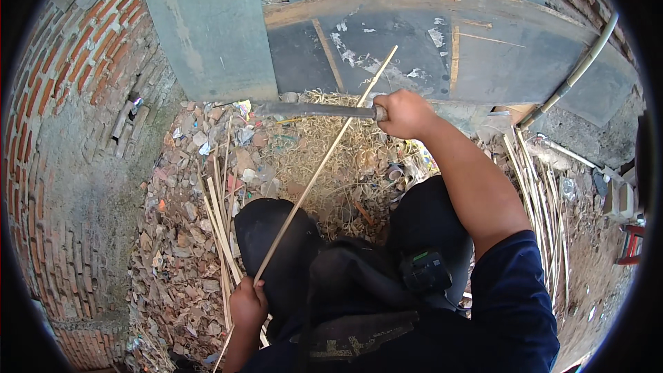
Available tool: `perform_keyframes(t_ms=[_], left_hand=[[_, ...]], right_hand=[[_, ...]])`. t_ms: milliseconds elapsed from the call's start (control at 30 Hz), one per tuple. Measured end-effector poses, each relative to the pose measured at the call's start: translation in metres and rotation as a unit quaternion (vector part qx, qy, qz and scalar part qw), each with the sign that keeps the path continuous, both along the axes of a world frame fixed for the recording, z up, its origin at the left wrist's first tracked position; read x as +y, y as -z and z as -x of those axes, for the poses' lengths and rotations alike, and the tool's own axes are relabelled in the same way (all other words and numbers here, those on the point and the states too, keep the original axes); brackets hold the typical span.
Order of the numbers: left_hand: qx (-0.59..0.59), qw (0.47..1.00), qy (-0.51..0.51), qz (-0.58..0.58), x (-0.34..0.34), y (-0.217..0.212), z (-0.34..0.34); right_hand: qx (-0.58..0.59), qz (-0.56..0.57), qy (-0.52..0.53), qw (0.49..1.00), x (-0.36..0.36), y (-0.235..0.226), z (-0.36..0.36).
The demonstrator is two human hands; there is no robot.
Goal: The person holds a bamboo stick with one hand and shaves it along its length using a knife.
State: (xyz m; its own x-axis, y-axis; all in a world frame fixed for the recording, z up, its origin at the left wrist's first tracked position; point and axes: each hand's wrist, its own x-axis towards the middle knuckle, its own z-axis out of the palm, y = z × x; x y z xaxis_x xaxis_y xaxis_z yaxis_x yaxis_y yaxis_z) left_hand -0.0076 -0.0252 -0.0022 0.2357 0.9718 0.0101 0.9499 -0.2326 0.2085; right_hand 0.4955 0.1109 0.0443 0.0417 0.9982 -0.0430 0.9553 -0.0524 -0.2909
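Head view, right hand: the right hand (402, 113), in the upper middle of the frame, is clenched around the handle of a long dark blade (314, 110) that lies level, pointing toward the left.
Head view, left hand: the left hand (247, 304), low and left of centre, is closed around the lower end of a thin bamboo strip (319, 169).
Strip: it runs slanting from the left hand up to the right, crosses the blade just beside the right hand, and its tip ends over the dark board (387, 41) at the top.
Knees: dark trousers (276, 235) sit under the strip in the lower middle.
Ground: pale shavings (331, 152) lie in the centre, loose bamboo strips (219, 221) on the left, more strips (539, 193) on the right.
Left edge: a brick wall (62, 131) curves along it.
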Motion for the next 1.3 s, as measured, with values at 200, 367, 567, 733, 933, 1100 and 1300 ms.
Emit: perform_keyframes(t_ms=[200,367,567,733,933,1100,1300], left_hand=[[-0.013,1.000,0.016,0.016,0.008,-0.003,-0.003],[-0.017,0.998,0.027,0.045,0.008,-0.004,0.004],[-0.033,0.997,0.039,0.061,0.008,-0.006,0.006],[-0.030,0.998,0.031,0.050,0.011,-0.012,-0.002],[-0.054,0.996,0.027,0.068,0.010,-0.009,0.004],[0.004,1.000,0.005,0.012,-0.002,0.001,0.003],[0.014,0.999,0.023,0.029,0.015,-0.007,0.003]], right_hand=[[0.139,-0.075,0.169,0.973,0.003,0.029,-0.048],[0.093,-0.067,0.138,0.984,-0.001,0.026,-0.032],[0.017,-0.039,-0.016,0.999,-0.009,-0.001,-0.010],[0.107,-0.057,0.148,0.982,0.001,0.029,-0.036],[0.060,-0.026,-0.022,0.998,-0.004,-0.009,0.017],[0.060,0.026,0.025,0.998,0.005,0.002,0.008],[0.089,-0.079,0.079,0.990,0.006,0.028,-0.008]])
